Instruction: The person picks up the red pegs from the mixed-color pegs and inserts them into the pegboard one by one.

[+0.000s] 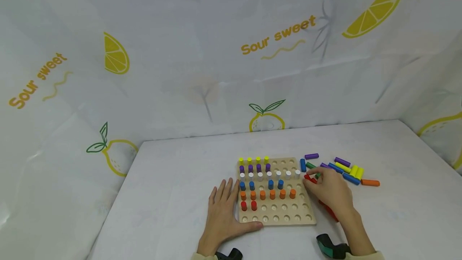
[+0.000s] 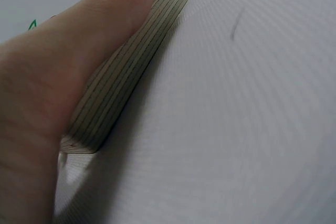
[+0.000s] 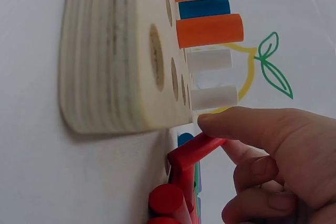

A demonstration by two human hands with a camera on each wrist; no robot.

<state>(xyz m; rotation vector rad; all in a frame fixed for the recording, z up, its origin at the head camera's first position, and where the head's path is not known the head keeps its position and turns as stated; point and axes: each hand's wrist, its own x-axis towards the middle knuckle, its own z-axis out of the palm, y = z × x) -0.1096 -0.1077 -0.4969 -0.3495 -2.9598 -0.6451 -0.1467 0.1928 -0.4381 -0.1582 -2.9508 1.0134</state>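
A wooden peg board (image 1: 270, 213) lies on the table, with rows of yellow, purple, white, blue, orange and red pegs standing in its holes. My left hand (image 1: 223, 214) lies flat along the board's left side, fingers straight. Its thumb (image 2: 113, 11) reaches along the near edge. Off the board's right edge, my right hand (image 1: 333, 191) pinches a red peg (image 3: 193, 151) between thumb and index finger. That peg is tilted, above other red pegs (image 3: 167, 199). Just two red pegs (image 1: 249, 206) stand at the left of their row.
Loose purple, blue, green, yellow and orange pegs (image 1: 370, 182) lie scattered beyond and right of my right hand. More red pegs (image 1: 328, 211) lie beside the board, partly under that hand. A white sheet with lemon prints (image 1: 267, 122) hangs behind the table.
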